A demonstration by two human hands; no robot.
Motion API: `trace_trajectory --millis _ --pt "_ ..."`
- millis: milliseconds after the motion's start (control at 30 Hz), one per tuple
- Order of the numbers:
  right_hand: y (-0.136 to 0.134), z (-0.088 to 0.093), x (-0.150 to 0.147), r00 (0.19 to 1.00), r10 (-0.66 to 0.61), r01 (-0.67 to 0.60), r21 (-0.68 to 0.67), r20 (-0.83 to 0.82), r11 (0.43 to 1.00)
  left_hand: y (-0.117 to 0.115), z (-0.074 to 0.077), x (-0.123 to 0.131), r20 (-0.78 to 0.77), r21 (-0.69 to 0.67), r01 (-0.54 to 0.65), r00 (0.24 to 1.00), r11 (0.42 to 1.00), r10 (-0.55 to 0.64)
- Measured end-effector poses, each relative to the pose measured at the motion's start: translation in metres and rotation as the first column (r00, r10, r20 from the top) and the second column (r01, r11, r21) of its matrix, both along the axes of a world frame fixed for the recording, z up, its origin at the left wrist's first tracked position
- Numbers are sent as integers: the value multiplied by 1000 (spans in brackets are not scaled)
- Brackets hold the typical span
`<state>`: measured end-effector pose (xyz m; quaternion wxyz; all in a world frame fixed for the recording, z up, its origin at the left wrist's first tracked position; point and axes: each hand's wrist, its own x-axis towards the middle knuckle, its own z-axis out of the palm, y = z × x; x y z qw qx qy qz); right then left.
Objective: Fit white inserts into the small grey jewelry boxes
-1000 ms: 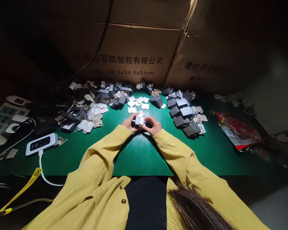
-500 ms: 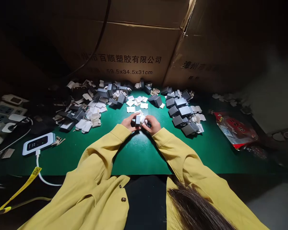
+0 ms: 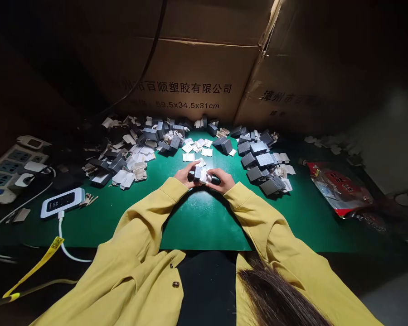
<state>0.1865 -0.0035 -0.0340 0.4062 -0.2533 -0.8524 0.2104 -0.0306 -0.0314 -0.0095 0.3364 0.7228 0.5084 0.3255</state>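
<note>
Both hands meet above the green table (image 3: 197, 226), near its middle. Between the fingers of my left hand (image 3: 183, 175) is a small dark grey box (image 3: 197, 174). White paper or padding (image 3: 204, 175) shows at the box's right side. My right hand (image 3: 224, 179) is closed at that white piece, fingers curled, with a dark shape beside them. Just beyond the hands lie folded white pieces (image 3: 189, 157) and a pair of dark boxes (image 3: 224, 146).
Heaps of grey boxes and white pieces lie at left (image 3: 117, 163) and right (image 3: 258, 160). Cardboard cartons (image 3: 197, 63) stand behind. A power strip (image 3: 10, 167) and a cabled white device (image 3: 63, 202) are at left, a red packet (image 3: 340, 188) at right.
My right hand has moved slightly right, away from my left. The white piece now shows between box and right fingers, and a dark shape has come into view there. The whole view has shifted a little.
</note>
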Motion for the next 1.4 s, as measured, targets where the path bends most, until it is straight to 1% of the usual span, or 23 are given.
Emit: trace_trajectory --millis 133,200,300,400,500,633,767,867,1000,1100,1267,1400 --pt "-1 0 1 999 -7 8 -22 45 1000 0 0 0 12 -14 0 1000 1000 0" --pt "0 -1 1 996 -9 10 -10 85 1000 0 1 0 29 -16 9 1000 1000 -8" --pt "3 -5 1 983 -29 18 61 184 998 1 1 -1 54 -22 24 998 999 -22" --pt "4 -7 0 966 -28 -9 142 258 990 2 1 -2 83 -40 36 996 999 -33" --pt "2 -8 0 962 -44 -7 185 271 983 3 -1 -3 86 -46 38 996 998 -34" --pt "1 -10 5 950 -92 4 283 298 959 3 -3 -3 63 -19 29 998 999 -28" --pt "1 -11 8 964 -84 -7 340 253 941 3 -5 -3 54 -10 30 998 999 -29" --pt "0 -8 10 965 -69 -8 295 252 956 4 -7 -4 49 -21 22 999 1000 -21" --pt "-2 -3 14 949 -24 -42 202 313 978 6 -10 -5 38 -21 25 999 999 -25" --pt "-3 -1 16 943 -18 -48 190 331 981 7 -12 -5 63 -42 43 997 998 -41" --pt "-3 -3 14 960 -38 -25 223 277 975 5 -11 -3 118 -39 42 992 998 -37" --pt "-4 0 14 978 -50 11 187 202 982 4 -9 -3 118 -31 42 992 999 -38"
